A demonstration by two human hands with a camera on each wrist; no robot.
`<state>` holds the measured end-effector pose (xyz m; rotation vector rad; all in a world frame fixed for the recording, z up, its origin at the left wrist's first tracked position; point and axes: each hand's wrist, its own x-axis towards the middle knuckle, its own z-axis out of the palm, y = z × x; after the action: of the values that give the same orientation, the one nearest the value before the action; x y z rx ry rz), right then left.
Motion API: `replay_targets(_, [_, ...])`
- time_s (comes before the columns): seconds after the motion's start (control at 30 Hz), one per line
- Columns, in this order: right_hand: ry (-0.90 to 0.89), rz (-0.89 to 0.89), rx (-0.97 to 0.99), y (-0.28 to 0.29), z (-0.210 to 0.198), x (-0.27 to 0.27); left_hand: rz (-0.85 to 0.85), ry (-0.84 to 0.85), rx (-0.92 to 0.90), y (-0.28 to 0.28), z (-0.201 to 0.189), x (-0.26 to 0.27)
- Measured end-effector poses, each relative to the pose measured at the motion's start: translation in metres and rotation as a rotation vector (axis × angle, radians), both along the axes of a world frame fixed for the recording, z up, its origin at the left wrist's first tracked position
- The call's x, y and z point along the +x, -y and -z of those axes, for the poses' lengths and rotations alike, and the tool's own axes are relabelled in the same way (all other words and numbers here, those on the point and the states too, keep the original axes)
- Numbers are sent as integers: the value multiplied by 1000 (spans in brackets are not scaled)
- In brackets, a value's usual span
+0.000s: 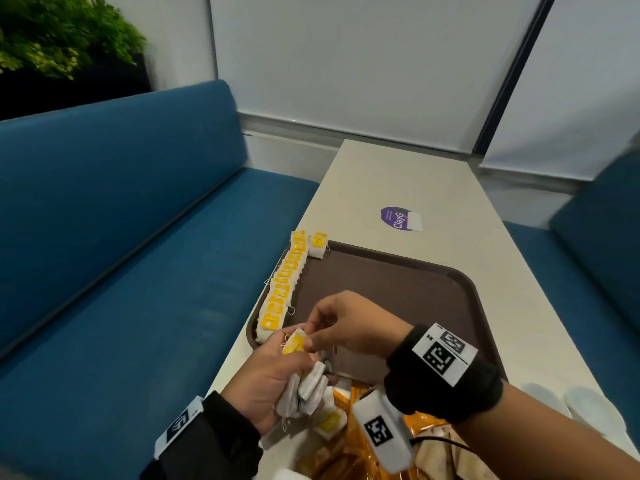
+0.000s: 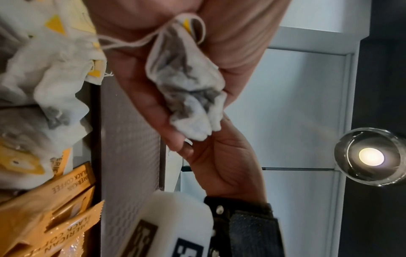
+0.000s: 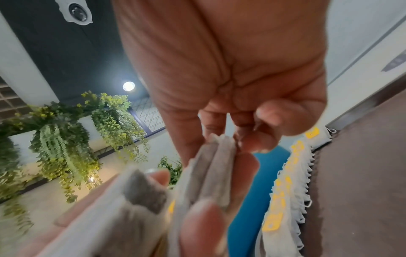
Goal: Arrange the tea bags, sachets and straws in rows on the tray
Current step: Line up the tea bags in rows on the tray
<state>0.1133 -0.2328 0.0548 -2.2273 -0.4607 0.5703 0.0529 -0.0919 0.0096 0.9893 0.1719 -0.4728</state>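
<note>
Over the tray's (image 1: 408, 292) near-left corner, the left hand (image 1: 266, 379) clutched a bunch of tea bags (image 1: 306, 386); the right hand (image 1: 349, 323) apparently pinched one's tag, the finished row (image 1: 284, 282) running along the left rim.

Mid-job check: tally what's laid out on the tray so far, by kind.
Tea bags: about 10 overlapping in the left-edge row, plus 1 beside its far end
Sachets: 0
Straws: 0
Total: about 11 on the visible part of the tray
</note>
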Motion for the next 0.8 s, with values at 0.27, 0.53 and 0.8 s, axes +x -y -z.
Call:
replay_targets(0.27, [-154, 168, 393, 3, 3, 3, -79, -14, -44, -4, -1, -2])
replay_targets(0.53, [-211, 118, 462, -2, 5, 17, -163, -4, -64, -8, 4, 14])
replay_targets(0.8, [-163, 177, 503, -13, 13, 32, -234, -37, -32, -10, 12, 33])
